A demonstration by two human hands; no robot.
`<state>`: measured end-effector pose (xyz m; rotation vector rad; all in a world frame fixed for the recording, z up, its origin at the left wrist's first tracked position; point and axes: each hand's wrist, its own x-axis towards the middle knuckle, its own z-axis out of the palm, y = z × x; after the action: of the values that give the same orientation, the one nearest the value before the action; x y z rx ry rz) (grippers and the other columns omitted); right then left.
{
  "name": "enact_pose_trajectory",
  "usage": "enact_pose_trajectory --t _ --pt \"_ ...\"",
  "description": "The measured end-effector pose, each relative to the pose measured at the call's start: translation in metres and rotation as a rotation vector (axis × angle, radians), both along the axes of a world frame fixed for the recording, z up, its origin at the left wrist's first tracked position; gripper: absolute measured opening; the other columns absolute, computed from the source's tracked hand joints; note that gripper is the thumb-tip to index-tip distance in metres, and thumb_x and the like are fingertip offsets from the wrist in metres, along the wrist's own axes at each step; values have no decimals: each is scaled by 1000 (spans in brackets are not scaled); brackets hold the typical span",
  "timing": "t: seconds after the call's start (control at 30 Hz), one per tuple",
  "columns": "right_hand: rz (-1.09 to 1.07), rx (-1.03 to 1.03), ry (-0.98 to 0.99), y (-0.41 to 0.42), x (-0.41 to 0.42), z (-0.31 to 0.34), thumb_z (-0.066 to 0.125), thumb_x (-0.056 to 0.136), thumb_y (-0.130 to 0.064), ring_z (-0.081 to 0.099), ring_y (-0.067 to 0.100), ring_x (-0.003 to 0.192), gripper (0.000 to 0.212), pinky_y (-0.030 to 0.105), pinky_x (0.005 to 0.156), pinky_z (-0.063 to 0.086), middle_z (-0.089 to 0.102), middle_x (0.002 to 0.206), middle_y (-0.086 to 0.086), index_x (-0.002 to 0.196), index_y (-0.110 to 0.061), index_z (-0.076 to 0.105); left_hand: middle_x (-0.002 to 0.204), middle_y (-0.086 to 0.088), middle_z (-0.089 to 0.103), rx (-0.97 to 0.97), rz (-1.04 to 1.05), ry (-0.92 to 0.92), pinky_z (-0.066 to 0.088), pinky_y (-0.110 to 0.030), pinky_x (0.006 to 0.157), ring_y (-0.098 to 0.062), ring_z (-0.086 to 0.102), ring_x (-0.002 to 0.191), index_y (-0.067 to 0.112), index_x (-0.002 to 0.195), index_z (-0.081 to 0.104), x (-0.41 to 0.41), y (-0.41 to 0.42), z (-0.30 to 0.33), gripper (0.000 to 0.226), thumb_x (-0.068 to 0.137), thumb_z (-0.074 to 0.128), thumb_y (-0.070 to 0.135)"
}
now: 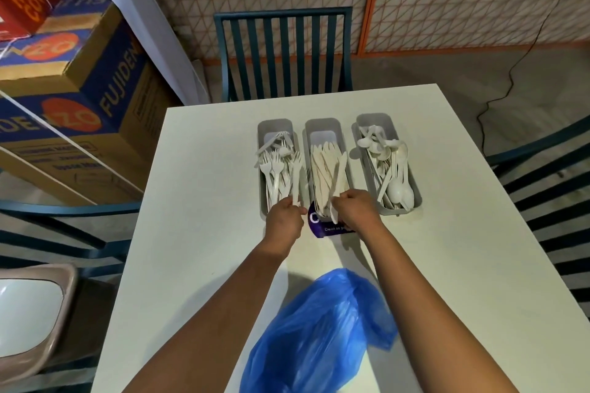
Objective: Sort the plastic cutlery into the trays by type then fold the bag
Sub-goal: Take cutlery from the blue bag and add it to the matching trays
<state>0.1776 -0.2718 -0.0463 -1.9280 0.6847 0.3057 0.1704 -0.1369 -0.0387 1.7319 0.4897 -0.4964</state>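
Note:
Three grey trays stand side by side on the white table (198, 249). The left tray (262, 134) holds white forks, the middle tray (322, 126) holds knives, the right tray (383, 120) holds spoons. My left hand (284, 220) pinches a white fork (296, 179) by its handle at the near end of the left tray. At the near end of the middle tray my right hand (357, 212) pinches a knife (336, 182) by its handle. A crumpled blue plastic bag (319, 335) lies on the table between my forearms.
A purple label (319, 228) lies under the middle tray's near end. Dark teal chairs stand at the far side (282, 51), at the right (549, 188) and at the left. Cardboard boxes (79, 99) are stacked at the left. A cable (510, 73) trails on the floor.

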Motion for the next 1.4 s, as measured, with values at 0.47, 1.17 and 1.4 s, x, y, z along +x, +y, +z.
enact_pose_trajectory --t 0.47,1.17,1.4 --pt "147 -395 -201 -11 12 9 54 91 -26 60 25 101 38 28 77 42 61 115 10 125 -11 55 98 -21 54 33 -121 -93 48 -30 58 -6 60 56 21 120 59 12 -5 -11 43 91 40 -5" --pt "481 -851 -63 -67 -100 -91 9 75 -64 12 26 145 79 54 114 7 23 155 4 143 -32 31 129 -10 58 368 -497 -307 43 -21 93 -21 60 111 16 134 49 32 -39 5 42 94 52 28" --pt "480 -855 -61 -68 -98 -92 7 73 -65 11 25 145 81 53 114 6 22 155 3 144 -33 30 128 -10 55 341 -404 -320 47 -24 81 -20 56 110 13 126 56 1 -24 4 33 93 53 17"
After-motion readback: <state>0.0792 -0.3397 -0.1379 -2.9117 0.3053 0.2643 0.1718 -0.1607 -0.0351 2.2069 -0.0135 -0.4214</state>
